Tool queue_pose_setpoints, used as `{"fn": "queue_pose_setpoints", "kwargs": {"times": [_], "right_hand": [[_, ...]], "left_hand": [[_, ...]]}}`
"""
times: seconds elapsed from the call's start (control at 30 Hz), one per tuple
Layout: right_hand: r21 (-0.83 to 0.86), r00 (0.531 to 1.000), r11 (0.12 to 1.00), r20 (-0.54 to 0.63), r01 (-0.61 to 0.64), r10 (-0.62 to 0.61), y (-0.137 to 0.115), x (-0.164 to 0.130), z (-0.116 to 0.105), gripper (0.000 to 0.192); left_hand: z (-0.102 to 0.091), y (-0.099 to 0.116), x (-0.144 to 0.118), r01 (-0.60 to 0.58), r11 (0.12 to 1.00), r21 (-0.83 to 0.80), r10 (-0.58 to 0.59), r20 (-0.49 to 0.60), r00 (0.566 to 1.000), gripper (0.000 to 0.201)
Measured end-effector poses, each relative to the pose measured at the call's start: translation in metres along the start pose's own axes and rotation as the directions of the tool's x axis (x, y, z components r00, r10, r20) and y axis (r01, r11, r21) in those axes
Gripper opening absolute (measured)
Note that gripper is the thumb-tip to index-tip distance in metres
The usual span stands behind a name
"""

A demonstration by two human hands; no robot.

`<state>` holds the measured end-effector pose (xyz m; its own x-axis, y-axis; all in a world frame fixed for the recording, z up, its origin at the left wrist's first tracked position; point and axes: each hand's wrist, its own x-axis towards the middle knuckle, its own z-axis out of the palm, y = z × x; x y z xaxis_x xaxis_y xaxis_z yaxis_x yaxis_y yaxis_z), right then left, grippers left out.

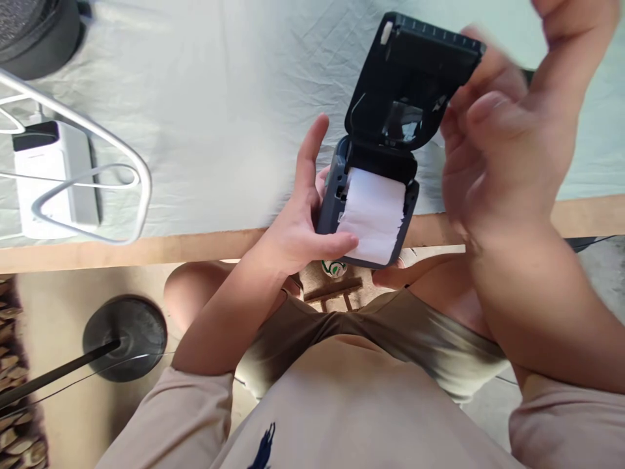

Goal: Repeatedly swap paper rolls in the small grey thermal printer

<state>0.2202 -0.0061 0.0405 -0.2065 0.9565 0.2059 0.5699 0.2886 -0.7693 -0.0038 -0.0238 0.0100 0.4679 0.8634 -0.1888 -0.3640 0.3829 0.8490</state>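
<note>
My left hand [295, 228] holds a small black portable receipt printer [406, 231] over the table's front edge. Its thumb presses on the white paper roll [375, 205] inside, while the index finger sticks out past the printer's side. The printer's hinged lid [415, 71] stands raised, with its inner side and a small clear window showing. Beside the lid's right edge is my right hand [527, 143], slightly blurred, its fingers apart and some bent. One fingertip lies partly hidden behind the lid's corner; whether it touches the lid is unclear. I see nothing held in that hand.
A pale cloth [209, 117] covers the table, whose wooden edge [146, 251] runs across in front of me. On the left lie a white charger block [46, 182] with looped white cables and a round black object [43, 39]. A round black stand base [124, 339] is on the floor.
</note>
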Motion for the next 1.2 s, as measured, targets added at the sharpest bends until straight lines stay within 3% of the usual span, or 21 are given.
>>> {"fn": "queue_pose_setpoints", "kwargs": {"times": [0.13, 0.27, 0.33, 0.47, 0.57, 0.87, 1.07, 1.2], "right_hand": [[0.220, 0.991, 0.966, 0.020, -0.134, 0.132, 0.004, 0.003, 0.001, 0.069], [0.379, 0.977, 0.902, 0.028, -0.207, 0.212, 0.004, 0.001, 0.003, 0.070], [0.427, 0.966, 0.868, 0.063, -0.253, 0.250, 0.003, -0.001, 0.006, 0.077], [0.596, 0.898, 0.673, 0.257, -0.437, 0.356, -0.002, -0.004, 0.014, 0.095], [0.675, 0.882, 0.568, 0.340, -0.471, 0.326, -0.002, -0.004, 0.019, 0.098], [0.686, 0.917, 0.610, 0.330, -0.396, 0.223, 0.024, -0.003, 0.033, 0.099], [0.702, 0.922, 0.601, 0.330, -0.382, 0.201, 0.029, 0.000, 0.034, 0.097], [0.745, 0.911, 0.532, 0.385, -0.402, 0.151, 0.025, 0.002, 0.029, 0.102]], "left_hand": [[-0.008, -0.008, 0.004, -0.064, 0.997, 0.051, 0.064, -0.007, 0.998, 0.139], [-0.019, -0.023, 0.016, -0.175, 0.974, 0.141, 0.145, 0.201, 0.969, 0.158], [-0.022, -0.030, 0.022, -0.197, 0.961, 0.192, 0.152, 0.230, 0.961, 0.160], [-0.022, -0.042, 0.030, -0.289, 0.936, 0.199, 0.241, 0.231, 0.942, 0.162], [-0.024, -0.046, 0.032, -0.367, 0.914, 0.174, 0.324, 0.233, 0.917, 0.157], [-0.046, -0.052, 0.028, -0.397, 0.862, 0.315, 0.313, 0.285, 0.906, 0.146], [-0.072, -0.061, 0.046, -0.551, 0.698, 0.457, 0.461, 0.301, 0.835, 0.116], [-0.100, -0.071, 0.073, -0.708, 0.455, 0.540, 0.618, 0.381, 0.688, 0.114]]}}
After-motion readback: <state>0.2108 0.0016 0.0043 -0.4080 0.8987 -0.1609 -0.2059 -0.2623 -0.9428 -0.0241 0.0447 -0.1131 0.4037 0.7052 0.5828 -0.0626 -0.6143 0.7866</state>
